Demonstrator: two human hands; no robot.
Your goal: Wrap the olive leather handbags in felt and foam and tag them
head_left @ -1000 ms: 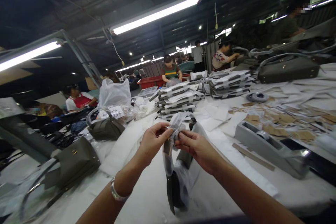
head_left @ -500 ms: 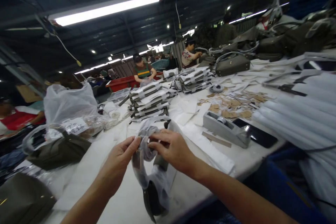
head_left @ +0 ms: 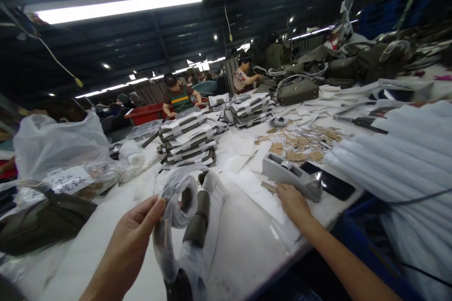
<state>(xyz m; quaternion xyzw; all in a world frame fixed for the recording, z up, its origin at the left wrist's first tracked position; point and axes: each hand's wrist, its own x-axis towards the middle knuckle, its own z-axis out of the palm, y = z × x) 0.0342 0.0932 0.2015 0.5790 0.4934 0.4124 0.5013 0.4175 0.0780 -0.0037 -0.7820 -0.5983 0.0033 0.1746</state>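
Observation:
A dark olive strap (head_left: 197, 218), partly wrapped in translucent white film (head_left: 168, 197), curves up in front of me. My left hand (head_left: 143, 223) pinches the film on the left side of the loop, beside a coiled part. On the right, my right hand (head_left: 291, 200) has its fingertips on a narrow brown-grey strip (head_left: 269, 186) lying on the table. The grey tape dispenser (head_left: 291, 174) stands just beyond that hand, and a black phone (head_left: 328, 181) lies behind it.
Stacks of wrapped olive pieces (head_left: 189, 138) stand ahead on the white table (head_left: 243, 235). Brown card scraps (head_left: 300, 143) lie behind the dispenser. White foam rolls (head_left: 395, 150) are at right, a plastic bag (head_left: 63, 143) and olive bag (head_left: 45, 218) at left. Two people work beyond.
My right hand has left the wrapped loop and moved right to the strip by the dispenser. My left hand still holds the film. The view has shifted to the right.

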